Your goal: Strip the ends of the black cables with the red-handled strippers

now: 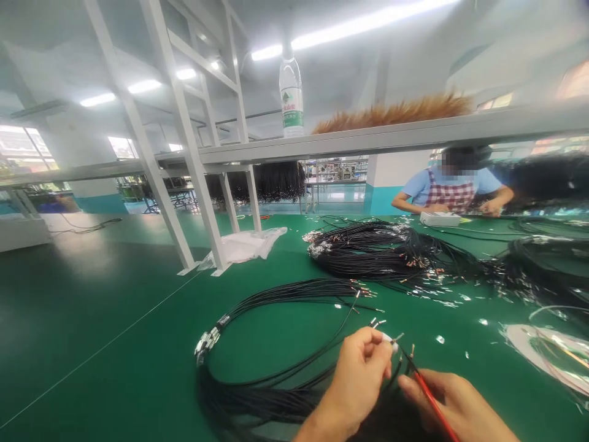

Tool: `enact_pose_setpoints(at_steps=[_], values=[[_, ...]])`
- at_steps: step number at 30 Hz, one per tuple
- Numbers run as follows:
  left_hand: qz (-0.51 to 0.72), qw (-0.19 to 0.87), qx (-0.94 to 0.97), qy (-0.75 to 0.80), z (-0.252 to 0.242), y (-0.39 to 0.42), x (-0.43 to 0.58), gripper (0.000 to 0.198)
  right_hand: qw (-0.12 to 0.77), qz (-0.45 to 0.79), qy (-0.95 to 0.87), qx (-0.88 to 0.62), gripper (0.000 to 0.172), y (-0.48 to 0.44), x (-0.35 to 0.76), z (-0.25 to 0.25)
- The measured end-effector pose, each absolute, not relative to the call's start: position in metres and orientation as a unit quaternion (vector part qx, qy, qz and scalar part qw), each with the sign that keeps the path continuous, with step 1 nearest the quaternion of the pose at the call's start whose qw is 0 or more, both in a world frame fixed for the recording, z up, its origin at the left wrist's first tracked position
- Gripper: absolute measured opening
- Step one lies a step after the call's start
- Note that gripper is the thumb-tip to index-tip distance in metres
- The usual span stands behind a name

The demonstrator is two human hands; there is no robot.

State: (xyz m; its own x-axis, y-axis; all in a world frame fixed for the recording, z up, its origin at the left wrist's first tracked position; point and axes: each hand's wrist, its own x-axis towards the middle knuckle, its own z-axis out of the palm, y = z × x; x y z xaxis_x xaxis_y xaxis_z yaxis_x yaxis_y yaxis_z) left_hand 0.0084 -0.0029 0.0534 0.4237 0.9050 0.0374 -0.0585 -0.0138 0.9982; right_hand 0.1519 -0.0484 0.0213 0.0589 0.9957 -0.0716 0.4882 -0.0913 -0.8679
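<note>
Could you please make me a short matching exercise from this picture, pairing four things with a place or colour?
1. Bottle
2. Red-handled tool
3. Tabletop
4. Looped cables nearest the hands

A. In the right hand
B. Black
C. Standing on the shelf
D. Green

Right pairs: 1-C, 2-A, 3-D, 4-B.
</note>
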Motion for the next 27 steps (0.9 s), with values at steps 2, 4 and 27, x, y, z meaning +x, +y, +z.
enact_pose_setpoints(at_steps=[2, 4, 27], values=[[0.403, 0.588, 0.602, 0.36, 0.053, -0.003, 0.009, 0.02, 0.337, 0.377, -0.584, -0.635, 0.048, -0.047, 0.153, 0.021], [0.404, 0.572, 0.614, 0.362, 0.053, -0.004, 0.009, 0.018, 0.346, 0.38, -0.58, -0.632, 0.048, -0.046, 0.155, 0.021], [0.392, 0.488, 0.688, 0.366, 0.056, -0.007, 0.007, 0.022, 0.319, 0.367, -0.606, -0.629, 0.046, -0.042, 0.164, 0.01]])
